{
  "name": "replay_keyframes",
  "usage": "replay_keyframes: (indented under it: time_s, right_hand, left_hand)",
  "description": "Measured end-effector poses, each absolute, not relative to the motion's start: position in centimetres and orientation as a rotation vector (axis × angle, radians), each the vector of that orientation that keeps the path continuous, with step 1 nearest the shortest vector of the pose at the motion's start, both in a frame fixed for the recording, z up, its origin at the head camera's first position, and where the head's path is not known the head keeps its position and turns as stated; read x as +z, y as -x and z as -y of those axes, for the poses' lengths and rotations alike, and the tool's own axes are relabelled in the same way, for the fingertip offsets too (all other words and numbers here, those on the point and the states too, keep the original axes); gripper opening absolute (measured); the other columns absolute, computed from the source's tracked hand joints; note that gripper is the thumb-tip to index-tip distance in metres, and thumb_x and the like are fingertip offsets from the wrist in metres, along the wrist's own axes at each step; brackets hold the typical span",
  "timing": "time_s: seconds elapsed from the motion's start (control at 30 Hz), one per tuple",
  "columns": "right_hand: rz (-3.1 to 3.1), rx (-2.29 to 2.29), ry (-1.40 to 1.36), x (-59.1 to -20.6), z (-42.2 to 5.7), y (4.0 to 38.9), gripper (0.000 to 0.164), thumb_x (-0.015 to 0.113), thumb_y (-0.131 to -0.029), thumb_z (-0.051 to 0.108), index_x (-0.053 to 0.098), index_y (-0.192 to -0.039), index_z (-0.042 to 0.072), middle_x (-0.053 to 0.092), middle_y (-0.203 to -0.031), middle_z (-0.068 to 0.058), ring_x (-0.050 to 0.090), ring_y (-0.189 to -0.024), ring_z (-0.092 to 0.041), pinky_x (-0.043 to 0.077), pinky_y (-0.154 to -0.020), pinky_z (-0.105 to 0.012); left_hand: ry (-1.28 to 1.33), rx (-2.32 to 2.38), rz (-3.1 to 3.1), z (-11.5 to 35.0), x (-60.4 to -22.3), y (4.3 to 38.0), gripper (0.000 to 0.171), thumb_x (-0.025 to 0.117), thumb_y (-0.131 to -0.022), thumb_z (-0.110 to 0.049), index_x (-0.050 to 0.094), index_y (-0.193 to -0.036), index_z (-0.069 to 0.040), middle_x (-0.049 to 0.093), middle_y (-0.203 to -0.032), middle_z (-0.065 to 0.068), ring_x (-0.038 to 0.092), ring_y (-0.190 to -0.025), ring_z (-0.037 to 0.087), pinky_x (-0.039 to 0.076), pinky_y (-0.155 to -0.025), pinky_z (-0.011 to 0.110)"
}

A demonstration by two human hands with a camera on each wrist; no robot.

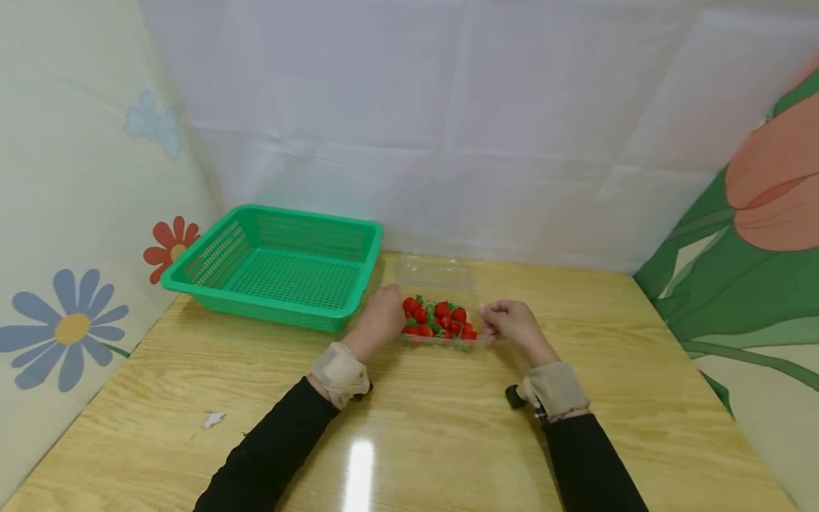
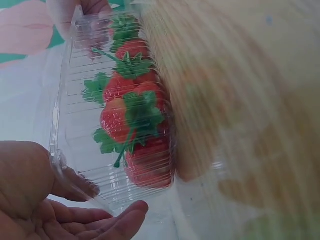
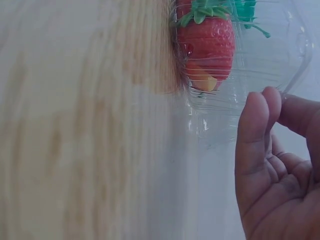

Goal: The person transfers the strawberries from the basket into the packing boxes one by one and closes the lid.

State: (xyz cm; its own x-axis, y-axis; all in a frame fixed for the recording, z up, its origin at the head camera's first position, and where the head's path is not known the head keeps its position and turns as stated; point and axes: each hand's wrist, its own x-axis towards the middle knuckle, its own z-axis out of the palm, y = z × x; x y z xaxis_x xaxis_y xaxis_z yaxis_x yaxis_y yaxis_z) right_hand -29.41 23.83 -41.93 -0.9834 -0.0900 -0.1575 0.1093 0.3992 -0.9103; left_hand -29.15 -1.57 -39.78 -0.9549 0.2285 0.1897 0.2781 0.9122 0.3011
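A clear plastic clamshell box (image 2: 75, 107) stands on the table, its lid (image 1: 435, 272) folded back toward the wall. Several red strawberries (image 2: 116, 120) with green leaves lie inside it. At the left end, my left hand (image 1: 380, 316) grips the box, thumb (image 2: 75, 184) over the rim and fingers along the outside. My right hand (image 1: 515, 323) pinches the rim at the opposite end between thumb and fingertips (image 3: 257, 107). In the right wrist view, a strawberry (image 3: 207, 45) shows through the ribbed wall near that hand.
To the left of the box, a green slotted plastic basket (image 1: 269, 307) sits near the back of the wooden table (image 1: 435, 434). White sheeting (image 1: 409, 128) hangs right behind. A small white scrap (image 1: 214, 419) lies at the left front.
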Motion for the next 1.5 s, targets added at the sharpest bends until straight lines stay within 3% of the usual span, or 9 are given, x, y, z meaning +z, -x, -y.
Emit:
replay_keyframes:
  time_s: [0.27,0.57,0.77,1.0,1.13,1.3,1.5]
  right_hand:
    - [-2.466,-1.628,-0.018,-41.9,-24.0,29.5,0.038,0.057,-0.093,0.024,0.056,-0.105,-0.012,0.059,-0.073,-0.005,0.059,-0.062,-0.012,0.054,-0.062,-0.033]
    - [-2.449,-1.636,0.008,-42.1,-24.5,29.7,0.042,0.056,-0.094,0.027,0.054,-0.110,-0.012,0.061,-0.076,-0.006,0.060,-0.063,-0.012,0.054,-0.063,-0.033]
    - [-2.497,-1.565,-0.029,-41.7,-25.1,30.0,0.053,0.051,-0.095,0.037,0.048,-0.120,-0.010,0.060,-0.098,-0.017,0.063,-0.077,-0.014,0.054,-0.072,-0.032]
    - [-2.489,-1.550,-0.008,-40.7,-24.8,32.0,0.060,0.047,-0.096,0.038,0.041,-0.130,-0.011,0.049,-0.121,-0.029,0.057,-0.107,-0.035,0.051,-0.086,-0.038]
    - [-2.468,-1.537,0.006,-40.4,-24.6,33.2,0.063,0.045,-0.098,0.036,0.035,-0.134,-0.015,0.046,-0.127,-0.034,0.051,-0.115,-0.041,0.047,-0.091,-0.042]
    - [-2.465,-1.489,-0.007,-40.3,-23.8,34.2,0.059,0.043,-0.099,0.032,0.035,-0.133,-0.016,0.047,-0.125,-0.034,0.053,-0.112,-0.038,0.050,-0.088,-0.037]
    - [-2.510,-1.433,-0.047,-40.5,-23.3,35.0,0.049,0.047,-0.098,0.027,0.046,-0.128,-0.011,0.054,-0.120,-0.029,0.057,-0.105,-0.033,0.053,-0.079,-0.031]
  left_hand:
    - [0.402,-0.606,2.960,1.5,-39.7,29.1,0.012,0.053,-0.083,0.004,0.055,-0.095,0.006,0.058,-0.083,0.016,0.059,-0.076,0.028,0.050,-0.063,0.035]
    - [0.435,-0.649,2.951,1.5,-40.0,29.3,0.009,0.053,-0.083,0.005,0.054,-0.092,0.005,0.058,-0.084,0.016,0.058,-0.074,0.026,0.050,-0.060,0.033]
    - [0.441,-0.619,2.948,1.3,-40.2,29.4,0.011,0.055,-0.084,0.002,0.054,-0.093,0.006,0.058,-0.085,0.017,0.059,-0.077,0.028,0.051,-0.063,0.035]
    - [0.434,-0.601,2.937,1.7,-40.0,29.3,0.010,0.055,-0.085,0.001,0.054,-0.094,0.006,0.058,-0.086,0.017,0.059,-0.080,0.029,0.051,-0.066,0.037]
    - [0.435,-0.606,2.941,1.8,-39.9,29.3,0.012,0.054,-0.085,0.001,0.055,-0.096,0.006,0.059,-0.087,0.018,0.060,-0.081,0.030,0.051,-0.068,0.037]
    - [0.425,-0.616,2.950,1.8,-39.9,29.4,0.012,0.054,-0.085,0.002,0.055,-0.096,0.006,0.059,-0.088,0.017,0.060,-0.081,0.029,0.051,-0.068,0.036]
    - [0.451,-0.587,2.952,1.7,-40.2,29.5,0.013,0.054,-0.086,0.001,0.055,-0.097,0.006,0.059,-0.087,0.017,0.060,-0.081,0.028,0.052,-0.066,0.035]
